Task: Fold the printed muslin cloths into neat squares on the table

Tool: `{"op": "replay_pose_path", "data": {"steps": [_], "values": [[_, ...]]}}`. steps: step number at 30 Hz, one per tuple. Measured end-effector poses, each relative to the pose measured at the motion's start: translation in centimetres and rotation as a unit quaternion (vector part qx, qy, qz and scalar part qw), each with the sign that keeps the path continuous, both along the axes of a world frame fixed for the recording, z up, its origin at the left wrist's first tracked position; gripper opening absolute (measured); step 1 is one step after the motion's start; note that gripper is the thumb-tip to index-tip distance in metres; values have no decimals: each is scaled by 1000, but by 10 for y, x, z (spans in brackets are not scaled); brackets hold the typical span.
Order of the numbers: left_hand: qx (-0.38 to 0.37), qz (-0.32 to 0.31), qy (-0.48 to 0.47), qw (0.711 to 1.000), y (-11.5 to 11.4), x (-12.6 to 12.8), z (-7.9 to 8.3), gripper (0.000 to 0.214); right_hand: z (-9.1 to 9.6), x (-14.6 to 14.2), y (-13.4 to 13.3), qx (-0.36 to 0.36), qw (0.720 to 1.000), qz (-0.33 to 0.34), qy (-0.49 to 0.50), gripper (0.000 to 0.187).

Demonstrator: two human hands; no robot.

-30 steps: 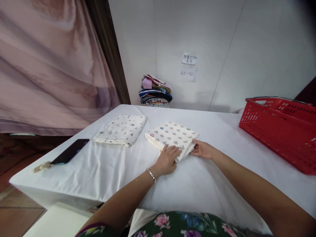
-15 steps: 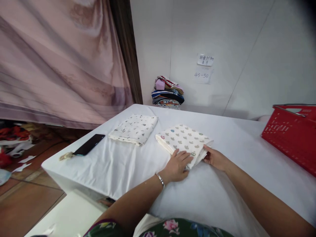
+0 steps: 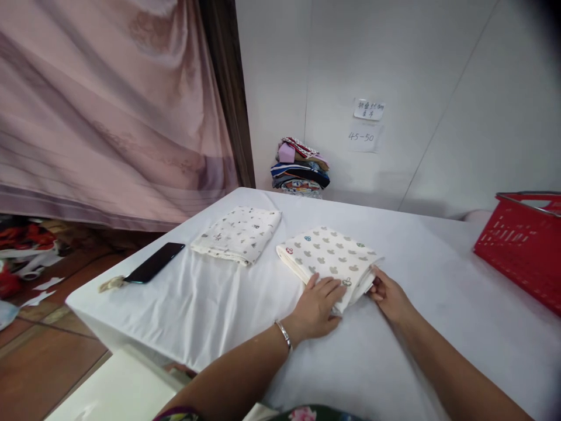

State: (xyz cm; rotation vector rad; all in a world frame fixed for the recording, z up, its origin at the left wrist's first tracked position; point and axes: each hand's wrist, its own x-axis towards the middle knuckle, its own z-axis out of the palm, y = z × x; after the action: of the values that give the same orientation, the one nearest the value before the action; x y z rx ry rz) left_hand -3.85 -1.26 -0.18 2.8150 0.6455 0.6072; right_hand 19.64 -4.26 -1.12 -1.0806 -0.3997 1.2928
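On the white-covered desk [image 3: 201, 310], the grey-patterned folded cloth [image 3: 328, 251] lies before you, so press its near edge lightly with your flattened left hand [image 3: 318, 307] and let your right hand [image 3: 390, 297], pinching its layered right corner, align the edges.

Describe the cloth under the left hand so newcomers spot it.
On the white table, left of the red basket, a folded cloth lies under the left hand. Unlike the scattered-print cloth farther left, it bears rows of grey shapes.
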Motion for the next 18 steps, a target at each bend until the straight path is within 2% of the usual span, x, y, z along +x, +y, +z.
{"op": "replay_pose_path", "data": {"steps": [7,11,14,18], "values": [[13,45,1,999,-2,7,1,66,2,-1,-6,37,998,11,44,25],[36,40,14,998,-9,13,6,64,3,-2,-6,53,998,20,37,27],[49,47,17,998,-15,25,12,64,4,-2,-6,65,996,28,51,28],[60,114,30,991,-19,52,14,70,6,-2,-7,69,995,25,67,26]]}}
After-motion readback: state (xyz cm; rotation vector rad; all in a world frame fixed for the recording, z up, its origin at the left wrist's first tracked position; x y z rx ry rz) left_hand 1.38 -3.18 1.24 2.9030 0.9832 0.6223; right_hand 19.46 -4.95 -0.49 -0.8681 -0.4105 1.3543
